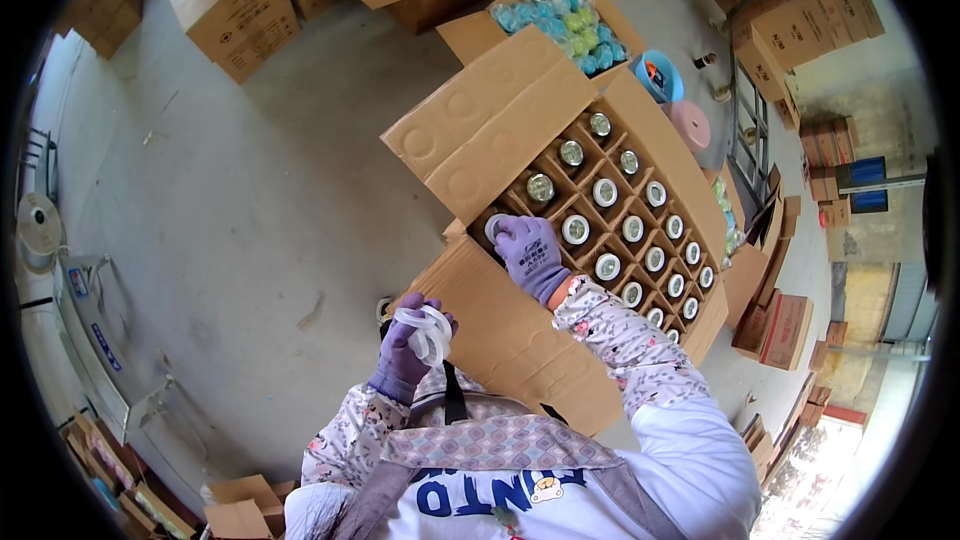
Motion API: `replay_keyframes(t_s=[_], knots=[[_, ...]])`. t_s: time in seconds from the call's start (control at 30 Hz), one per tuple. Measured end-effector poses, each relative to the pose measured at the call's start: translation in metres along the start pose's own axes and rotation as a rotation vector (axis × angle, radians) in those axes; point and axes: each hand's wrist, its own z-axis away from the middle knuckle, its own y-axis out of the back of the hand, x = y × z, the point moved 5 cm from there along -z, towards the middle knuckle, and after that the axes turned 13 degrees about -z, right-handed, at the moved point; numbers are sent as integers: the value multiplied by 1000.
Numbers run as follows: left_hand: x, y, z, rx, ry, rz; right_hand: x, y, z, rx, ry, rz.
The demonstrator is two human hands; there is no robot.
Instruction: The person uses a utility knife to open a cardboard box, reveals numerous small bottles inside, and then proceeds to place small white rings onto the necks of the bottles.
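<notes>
An opened cardboard box [675, 142] with a divider grid holds many upright glass containers, most with white rings around their tops. Three along the upper left side, such as this glass container [540, 187], show no white ring, and neither do a few beyond them. My right hand [531, 255], in a purple glove, is at the box's near left corner, its fingers on a white ring [495, 228] at the top of a container. My left hand [411, 349], also gloved, holds several white plastic rings [429, 336] left of the box's lower flap.
Beyond the box stand a carton of wrapped blue and green items [559, 26], a blue basin [658, 76] and a pink stool [687, 126]. A metal ladder [750, 127] lies at right. Another carton [232, 15] stands at upper left, machinery [94, 337] at left.
</notes>
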Motion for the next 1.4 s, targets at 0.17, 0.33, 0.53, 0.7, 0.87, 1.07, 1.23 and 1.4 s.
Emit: replay_keyframes(t_s=[0.17, 0.33, 0.53, 0.7, 0.87, 1.07, 1.23, 1.4], knots=[[0, -9, -1, -13, 0, -8, 8, -3, -11, -79, -193, -57], [8, -18, 0, -16, -29, -6, 11, 14, 8, -24, 94, 164], [8, -14, 1, -38, -4, 7, 29, 4, 4, -216, 158, 319], [10, -22, -1, -25, -6, -18, 21, 1, 16, -194, 78, 182], [12, -38, -6, -95, -29, -38, 10, 23, 40, -198, 116, 85], [5, -54, -30, -3, -102, -444, -37, 81, 12, -25, -179, -607], [-6, -65, -40, 15, -85, -643, -64, 79, 4, -112, -263, -827], [-7, -81, -39, -50, 7, -610, -10, 71, 17, -33, -950, -1407]])
